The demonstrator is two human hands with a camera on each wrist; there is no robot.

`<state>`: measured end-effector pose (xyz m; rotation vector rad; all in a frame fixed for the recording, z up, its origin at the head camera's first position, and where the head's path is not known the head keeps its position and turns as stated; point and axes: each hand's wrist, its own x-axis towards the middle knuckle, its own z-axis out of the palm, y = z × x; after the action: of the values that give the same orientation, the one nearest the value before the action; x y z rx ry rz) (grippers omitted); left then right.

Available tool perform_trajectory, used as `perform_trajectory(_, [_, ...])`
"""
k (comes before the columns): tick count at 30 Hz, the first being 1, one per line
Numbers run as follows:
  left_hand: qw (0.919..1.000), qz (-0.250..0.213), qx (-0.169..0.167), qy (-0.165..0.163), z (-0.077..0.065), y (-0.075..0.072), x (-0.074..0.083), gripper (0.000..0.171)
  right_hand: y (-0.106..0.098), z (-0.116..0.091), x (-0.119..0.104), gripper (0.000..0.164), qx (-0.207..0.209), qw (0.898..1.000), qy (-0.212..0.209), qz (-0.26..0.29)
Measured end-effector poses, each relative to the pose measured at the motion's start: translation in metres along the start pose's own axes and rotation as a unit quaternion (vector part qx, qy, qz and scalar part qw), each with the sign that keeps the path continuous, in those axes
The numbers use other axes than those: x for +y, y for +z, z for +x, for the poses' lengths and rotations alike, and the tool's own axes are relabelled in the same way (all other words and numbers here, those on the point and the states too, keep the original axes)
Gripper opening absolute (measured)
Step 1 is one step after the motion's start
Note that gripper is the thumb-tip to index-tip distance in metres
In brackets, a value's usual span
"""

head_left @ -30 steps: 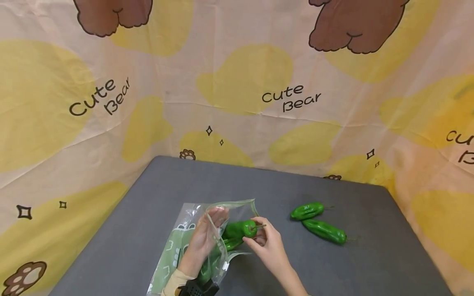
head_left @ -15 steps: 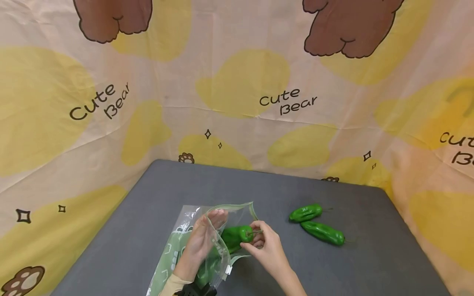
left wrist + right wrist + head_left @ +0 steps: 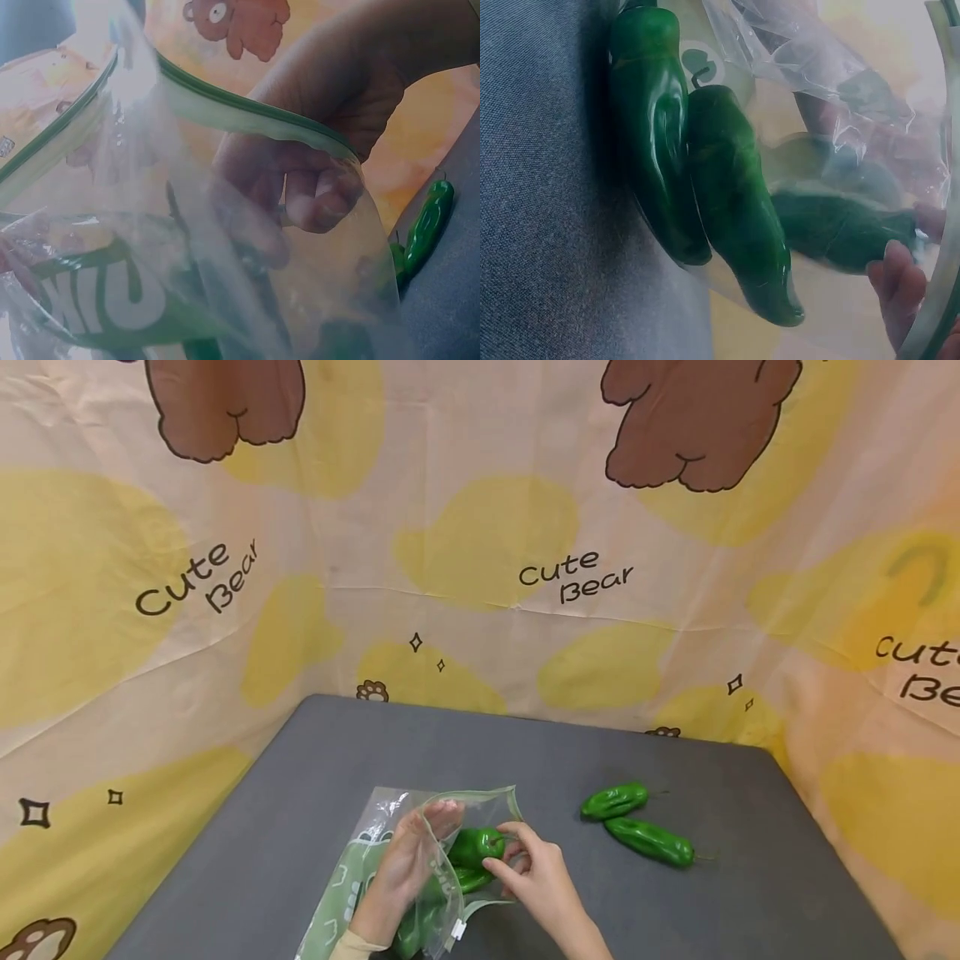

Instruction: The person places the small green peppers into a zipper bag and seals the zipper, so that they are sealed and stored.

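Left hand (image 3: 408, 864), lower centre of the head view: inside the mouth of the bag (image 3: 352, 877), fingers extended against the upper film, propping it open; nothing pinched so far as visible. Green zip rim arcs over the hand, top edge near frame centre. Bag flat on the grey table (image 3: 675, 927), printed green panel toward the lower left.

Right hand (image 3: 536, 877), just right of the bag mouth: fingertips closed on the stem end of a pepper (image 3: 472, 846), gripping it. Pepper body already within the bag opening, between the two hands. A second pepper (image 3: 472, 881) directly below it, inside the bag.

Left wrist view: the right hand (image 3: 322, 150) seen through clear film, fingers curled; details behind the film blurred, contact point not verifiable here.

Right wrist view: two glossy peppers (image 3: 705, 195) side by side, touching, at the left of the frame on the grey surface; further green shapes behind crumpled film at right, probably peppers, outline unclear.

Two loose peppers (image 3: 637, 822) on the table, right of centre, well apart from the bag, ends touching or nearly so.

Printed "Cute Bear" backdrop (image 3: 577, 577) across the upper frame.
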<state>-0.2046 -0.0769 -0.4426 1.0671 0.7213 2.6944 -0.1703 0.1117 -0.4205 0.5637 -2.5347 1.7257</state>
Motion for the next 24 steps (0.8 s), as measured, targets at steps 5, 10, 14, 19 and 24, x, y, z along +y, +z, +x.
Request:
perform_trajectory(5, [0.9999, -0.012, -0.001, 0.003, -0.0017, -0.0006, 0.0011, 0.032, 0.0010, 0.0003, 0.0014, 0.030, -0.006, 1.000, -0.019, -0.017])
perform_trajectory(10, [0.9999, -0.010, 0.004, 0.002, -0.0016, 0.0008, 0.0018, 0.033, 0.0016, 0.0007, 0.0023, 0.026, -0.019, 0.999, -0.029, -0.014])
perform_trajectory(14, [1.0000, -0.003, 0.008, 0.000, -0.0023, -0.0003, 0.0006, 0.032, 0.0027, 0.0007, 0.0029, 0.018, -0.015, 0.999, -0.041, -0.015])
perform_trajectory(19, [0.9998, 0.000, 0.018, -0.004, -0.0028, -0.0026, -0.0015, 0.031, 0.0030, 0.0022, 0.0049, 0.013, 0.012, 0.996, -0.079, -0.028])
perform_trajectory(24, [0.9998, 0.013, 0.017, -0.004, -0.0025, -0.0034, -0.0026, 0.031, 0.0028, 0.0036, 0.0074, 0.008, -0.014, 0.995, -0.098, -0.015])
